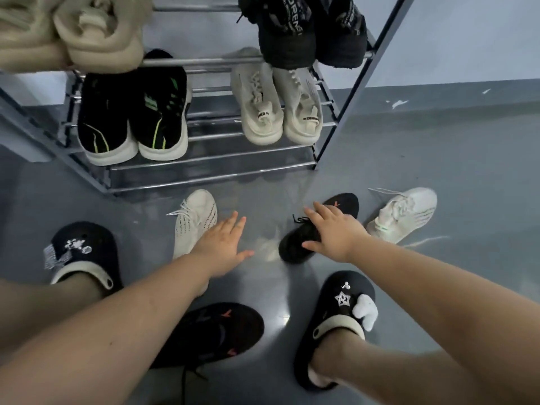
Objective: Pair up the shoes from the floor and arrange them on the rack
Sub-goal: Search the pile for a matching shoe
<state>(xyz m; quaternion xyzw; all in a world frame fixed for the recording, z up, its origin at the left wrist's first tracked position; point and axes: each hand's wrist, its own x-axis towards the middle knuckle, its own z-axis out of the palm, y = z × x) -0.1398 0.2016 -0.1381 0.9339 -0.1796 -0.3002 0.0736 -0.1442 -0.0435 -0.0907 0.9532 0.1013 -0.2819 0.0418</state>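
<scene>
We have four pairs on the rack (222, 61), four shoes left on the floor (467, 171); left grip (223, 247) open and empty, right grip (333, 233) spread over the black shoe (304, 238).

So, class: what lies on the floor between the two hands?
Head view: nothing but bare grey floor between the left hand and the right hand, which rests on the black sneaker.

Dim, cool indoor light, with soft glare patches on the glossy grey floor (271, 249) and faint shadows beneath the shoes; wide-angle distortion bows the rack (204, 159) uprights and stretches both forearms, while the beige shoes (73, 33) at upper left are motion-blurred.
</scene>
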